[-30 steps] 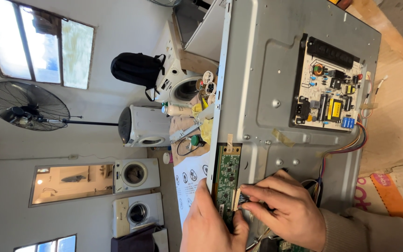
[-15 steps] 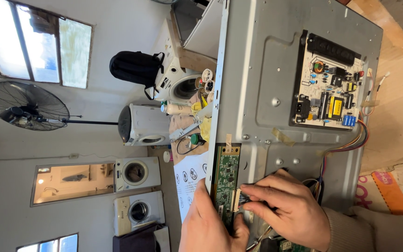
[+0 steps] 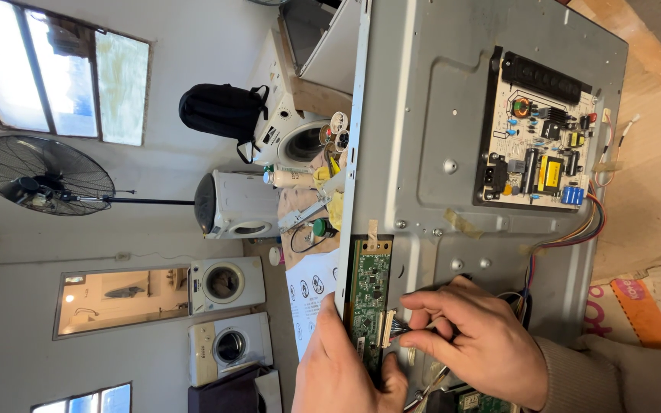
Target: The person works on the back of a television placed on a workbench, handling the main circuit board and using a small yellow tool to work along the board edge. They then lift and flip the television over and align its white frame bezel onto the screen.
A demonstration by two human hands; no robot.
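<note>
Grey sheet metal fills most of the view: the bare back panel of a flat television (image 3: 422, 115), lying on the desk (image 3: 652, 191), with a pale power board (image 3: 541, 138) crowded with coils and capacitors fixed near its far corner and a bundle of coloured wires (image 3: 587, 222) running away from that board. At the panel's near edge sits a narrow green circuit board (image 3: 370, 294), held at its far end by a strip of beige tape. The person's right hand (image 3: 483, 344) is closed in a pinch, thumb and first fingers gripping a small dark wire plug (image 3: 399, 327) that meets the pale connector (image 3: 385, 329) on the green board; whether the plug is fully seated or partly drawn cannot be told. The left hand (image 3: 342, 371) is curled around the near end of the green board and the panel's edge, thumb pressed against it, bracing it. Judging from this, the step in hand is working the plug at its socket while the board is steadied. The next move seems to call for a straight, even force along the socket's line, with the bracing grip kept firm, since a sideways tug could strain the thin wires. Washing machines (image 3: 227, 283) and a standing fan (image 3: 40, 180) fill the room behind.
</note>
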